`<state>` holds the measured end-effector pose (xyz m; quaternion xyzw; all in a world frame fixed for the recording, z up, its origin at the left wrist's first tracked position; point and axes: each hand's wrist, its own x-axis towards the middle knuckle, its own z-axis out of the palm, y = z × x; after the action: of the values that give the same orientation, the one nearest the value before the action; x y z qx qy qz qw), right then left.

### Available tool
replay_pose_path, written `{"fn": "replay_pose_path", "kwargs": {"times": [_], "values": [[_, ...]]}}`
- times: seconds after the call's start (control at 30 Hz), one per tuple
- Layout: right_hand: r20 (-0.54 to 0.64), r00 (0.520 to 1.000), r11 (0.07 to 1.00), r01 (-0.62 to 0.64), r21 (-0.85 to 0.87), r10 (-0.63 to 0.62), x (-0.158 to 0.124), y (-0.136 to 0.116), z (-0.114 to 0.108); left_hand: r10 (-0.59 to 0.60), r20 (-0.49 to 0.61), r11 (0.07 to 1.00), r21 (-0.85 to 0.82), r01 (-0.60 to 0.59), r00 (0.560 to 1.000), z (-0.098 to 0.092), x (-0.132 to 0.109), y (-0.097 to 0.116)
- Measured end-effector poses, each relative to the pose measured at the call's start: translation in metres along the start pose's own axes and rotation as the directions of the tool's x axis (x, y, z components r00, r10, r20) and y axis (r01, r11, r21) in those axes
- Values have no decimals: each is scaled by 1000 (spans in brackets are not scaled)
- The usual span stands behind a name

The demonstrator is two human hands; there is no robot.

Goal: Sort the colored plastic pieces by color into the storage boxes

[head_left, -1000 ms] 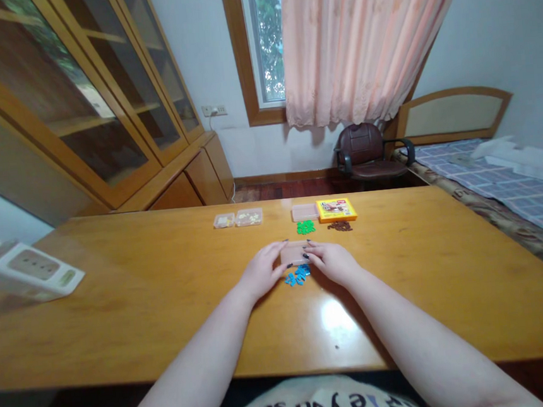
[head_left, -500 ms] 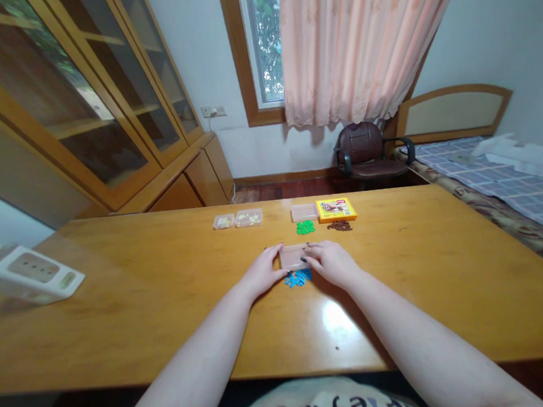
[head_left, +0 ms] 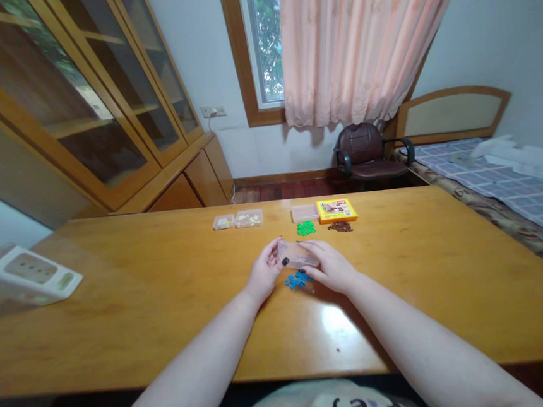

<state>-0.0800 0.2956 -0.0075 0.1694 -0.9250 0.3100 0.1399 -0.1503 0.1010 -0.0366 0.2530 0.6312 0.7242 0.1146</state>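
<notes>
A clear plastic box (head_left: 297, 254) is held between my two hands, slightly tilted with its left end higher. My left hand (head_left: 266, 270) grips the left end, thumb at the near edge. My right hand (head_left: 327, 263) closes on the right end, its thumb along the near side. Just below the box lies a pile of small blue pieces (head_left: 298, 280) on the table. Beyond the box are a pile of green pieces (head_left: 306, 228) and a pile of brown pieces (head_left: 340, 227).
On the wooden table (head_left: 167, 314), two clear containers with pale pieces (head_left: 248, 219) stand at the back. Farther right are another clear tray (head_left: 303, 213) and a yellow-orange box (head_left: 337, 210). A white plastic container (head_left: 30, 272) stands at the left. Behind the table is a chair (head_left: 364, 148).
The clear box has gone from lying flat to tilted, its left end raised. My left thumb has shifted up onto its near edge, and my right thumb has moved down along its near side.
</notes>
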Motion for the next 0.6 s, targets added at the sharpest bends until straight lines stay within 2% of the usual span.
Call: {"fn": "replay_pose_path", "kwargs": {"times": [0.13,0.23,0.4,0.6], "values": [[-78,997,1000,16,24,-14,-1,0,1,-62,20,995,-81,63,998,9,-2,3],[-105,994,999,25,43,-20,-2,-1,3,-83,-9,990,-111,82,996,13,-3,2],[-144,989,997,34,69,-24,-2,-1,8,-99,-65,991,-100,92,993,18,-5,2],[-169,985,998,32,45,-24,-4,-2,8,-96,-56,992,-89,91,994,21,-7,-2]]}}
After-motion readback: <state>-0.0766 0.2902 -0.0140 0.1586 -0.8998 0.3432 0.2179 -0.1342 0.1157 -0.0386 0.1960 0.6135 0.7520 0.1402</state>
